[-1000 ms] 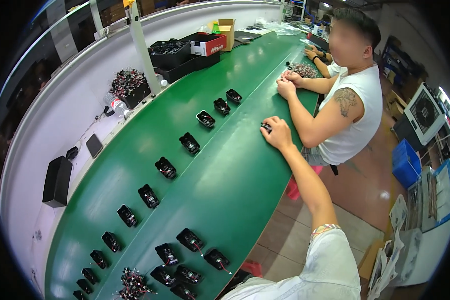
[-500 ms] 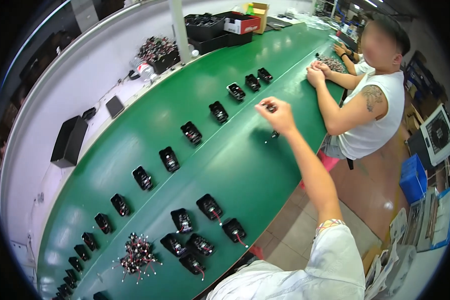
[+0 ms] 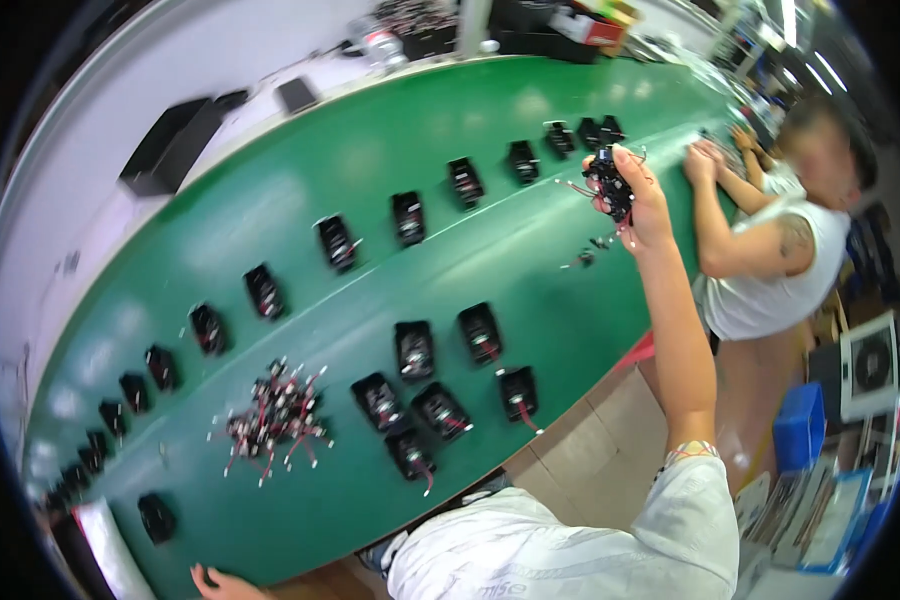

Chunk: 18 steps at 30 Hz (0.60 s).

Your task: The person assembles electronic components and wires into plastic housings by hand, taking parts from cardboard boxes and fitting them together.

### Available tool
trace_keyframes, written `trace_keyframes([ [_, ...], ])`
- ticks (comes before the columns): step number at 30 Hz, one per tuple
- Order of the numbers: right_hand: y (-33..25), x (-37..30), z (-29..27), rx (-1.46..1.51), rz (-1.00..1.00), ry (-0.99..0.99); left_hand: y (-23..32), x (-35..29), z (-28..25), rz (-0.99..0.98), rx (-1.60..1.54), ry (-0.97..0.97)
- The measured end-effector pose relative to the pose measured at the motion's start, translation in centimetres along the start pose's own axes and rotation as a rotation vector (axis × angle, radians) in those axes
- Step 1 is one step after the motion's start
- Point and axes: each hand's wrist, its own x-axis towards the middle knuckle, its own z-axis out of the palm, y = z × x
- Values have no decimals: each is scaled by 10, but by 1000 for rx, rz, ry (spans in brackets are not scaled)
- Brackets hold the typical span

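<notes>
Some black wired parts [image 3: 607,180] fill curled right fingers [image 3: 632,172] (left fingers [image 3: 200,576] parted).

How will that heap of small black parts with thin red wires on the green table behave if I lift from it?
The heap of small black parts with thin red wires would probably shift loosely, as it looks like many separate pieces. Lifting one may drag others, since it appears tangled.
</notes>
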Motion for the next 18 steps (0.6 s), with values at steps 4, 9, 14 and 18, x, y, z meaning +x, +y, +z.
trace_keyframes([
  [4, 31, -11, 111, -46, 130, -331, 24, -5, 17, -32, 22, -34],
  [9, 52, -46, 269, -126, 174, -770, 44, -9, 23, -133, -49, -13],
  [14, 78, -80, 362, -297, 141, -1031, 59, -6, 18, -187, -37, 21],
  [18, 123, -110, 376, -608, -337, -1219, 56, -5, 18, -192, -54, 37],
])
